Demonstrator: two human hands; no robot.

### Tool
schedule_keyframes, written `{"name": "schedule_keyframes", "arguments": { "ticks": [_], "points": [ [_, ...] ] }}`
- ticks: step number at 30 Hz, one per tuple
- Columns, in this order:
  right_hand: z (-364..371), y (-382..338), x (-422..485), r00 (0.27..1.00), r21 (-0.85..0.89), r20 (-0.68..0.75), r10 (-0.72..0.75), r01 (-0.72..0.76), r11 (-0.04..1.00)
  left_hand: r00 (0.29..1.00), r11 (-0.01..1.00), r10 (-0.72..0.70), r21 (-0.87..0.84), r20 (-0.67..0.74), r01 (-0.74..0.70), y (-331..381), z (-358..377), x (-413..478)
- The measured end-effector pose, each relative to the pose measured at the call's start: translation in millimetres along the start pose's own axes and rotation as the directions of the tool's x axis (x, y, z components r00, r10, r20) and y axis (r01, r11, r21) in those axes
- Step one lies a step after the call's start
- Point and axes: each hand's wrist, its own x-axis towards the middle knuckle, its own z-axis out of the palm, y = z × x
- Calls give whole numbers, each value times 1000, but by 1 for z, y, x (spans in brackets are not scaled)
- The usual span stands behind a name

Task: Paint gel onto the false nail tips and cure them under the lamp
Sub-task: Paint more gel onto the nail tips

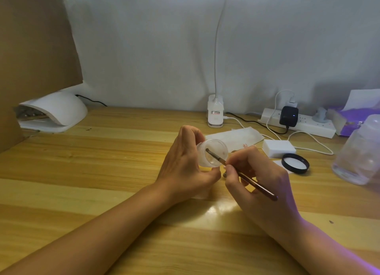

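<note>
My left hand (pixel 185 165) grips a small clear gel jar (pixel 213 153), tilted so its mouth faces right. My right hand (pixel 259 178) pinches a thin brown brush (pixel 257 185), and the brush tip reaches inside the jar. Just beyond my right fingers, false nail tips (pixel 245 145) lie at the near edge of a white paper sheet (pixel 234 136); most of them are hidden. The white curing lamp (pixel 55 112) stands at the far left of the wooden table (pixel 102 171). The jar's black lid (pixel 295 163) lies upside down to the right.
A clip-on desk lamp (pixel 215 114) stands at the back centre. A power strip (pixel 304 124) with plugs and white cables lies at the back right, with a white block (pixel 279 148) in front of it. A clear plastic bottle (pixel 359 151) and a purple tissue box (pixel 349 120) sit at the right edge. Cardboard (pixel 35 42) rises on the left.
</note>
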Motion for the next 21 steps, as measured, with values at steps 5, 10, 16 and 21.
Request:
{"name": "schedule_keyframes", "arguments": {
  "ticks": [5, 10, 16, 21],
  "points": [
    [0, 1, 0, 1000, -6, 6, 1, -1, 1000, 1000, 1000, 4, 2, 9, -4, 0, 1, 0],
    [0, 1, 0, 1000, -18, 9, 6, -6, 1000, 1000, 1000, 7, 20, 21, -7, -1, 1, 0],
    [0, 0, 1, 1000, -11, -11, 8, -8, 1000, 1000, 1000, -7, -4, 18, 8, -1, 2, 0],
    [-2, -5, 0, 998, 4, -67, 20, -20, 1000, 999, 999, -32, -7, 22, 32, -2, 3, 1]
  ]
}}
